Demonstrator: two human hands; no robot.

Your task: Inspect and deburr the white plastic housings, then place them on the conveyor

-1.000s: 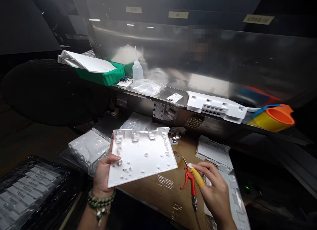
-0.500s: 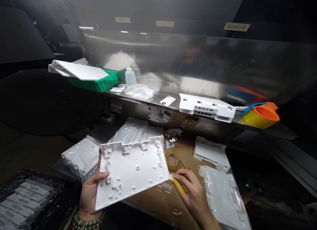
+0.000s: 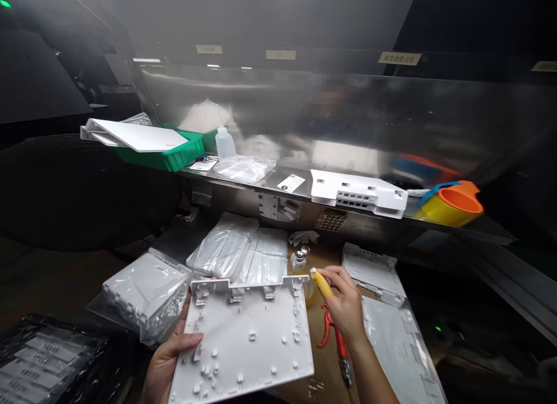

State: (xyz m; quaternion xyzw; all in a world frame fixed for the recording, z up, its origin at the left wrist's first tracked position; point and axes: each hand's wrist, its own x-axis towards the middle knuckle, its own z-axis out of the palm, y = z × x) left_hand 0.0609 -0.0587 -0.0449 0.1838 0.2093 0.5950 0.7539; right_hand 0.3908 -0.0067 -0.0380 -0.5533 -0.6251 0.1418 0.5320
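My left hand (image 3: 169,357) grips the left side of a white plastic housing panel (image 3: 250,349), thumb on its inner face and fingers behind. Clips and small posts stand on that face. Just off the panel's upper right corner is my right hand (image 3: 346,302), its fingers closed in a pinch. A yellow finger sleeve (image 3: 323,287) appears to cover its thumb, and a small white wad (image 3: 313,272) shows at the tip. Below the right hand lie red-handled nippers (image 3: 340,343). A tape roll (image 3: 310,289) is partly hidden behind the panel.
A small metal-topped bottle (image 3: 298,260) stands behind the panel. Bagged panels (image 3: 141,288) lie left; more panels (image 3: 369,270) lie right. The shelf above holds a green bin (image 3: 180,154), squeeze bottle (image 3: 225,143), white housing (image 3: 359,192) and yellow-orange cup (image 3: 448,209).
The panel has moved down and slightly right, its tilt now smaller. My right hand has risen from its lower right corner to beside the upper right one, uncovering the nippers.
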